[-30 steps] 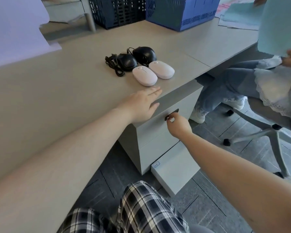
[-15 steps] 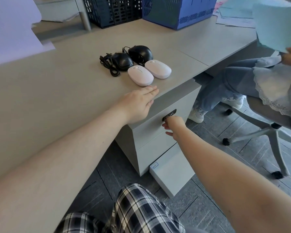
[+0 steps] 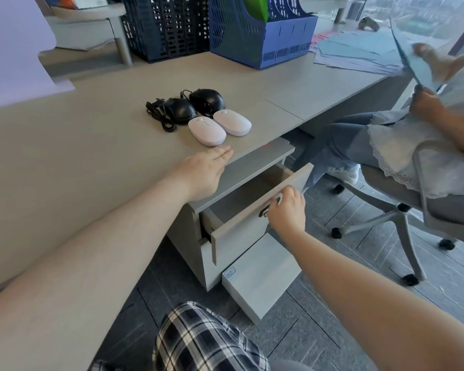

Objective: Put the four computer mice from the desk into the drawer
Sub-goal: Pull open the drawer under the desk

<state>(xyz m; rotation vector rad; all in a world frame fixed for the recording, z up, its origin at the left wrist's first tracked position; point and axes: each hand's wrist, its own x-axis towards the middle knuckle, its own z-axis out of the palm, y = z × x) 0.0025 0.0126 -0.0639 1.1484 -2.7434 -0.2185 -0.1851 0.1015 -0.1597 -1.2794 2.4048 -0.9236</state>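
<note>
- The left hand [image 3: 204, 171] lies flat and open, palm down, on the bench [image 3: 91, 156] at its front edge, just left of the drawer [image 3: 241, 228] and nearer the person than the mice. It holds nothing. As a judgement, it works well there as a brace while the other hand pulls.
- The four mice sit in a tight cluster on the bench, behind the drawer and near the edge: the black corded mouse [image 3: 179, 110] with its bundled cable at the far left, a second black mouse [image 3: 208, 99] just right of it, and in front of them the two white mice [image 3: 206, 130] [image 3: 232, 122] side by side, close or touching. None is in the drawer yet.
- The drawer stands partly open below the bench edge; what shows of its inside looks bare.
- The right hand [image 3: 287, 208] is at the dark handle [image 3: 269, 208] on the drawer front, fingers curled onto it.
- To do this step well, I judge: pull straight out until the opening is clear of the bench overhang, so that a mouse can drop in without catching.
- Right of the drawer a seated person's legs [image 3: 343, 145] are close; watch them.
</note>
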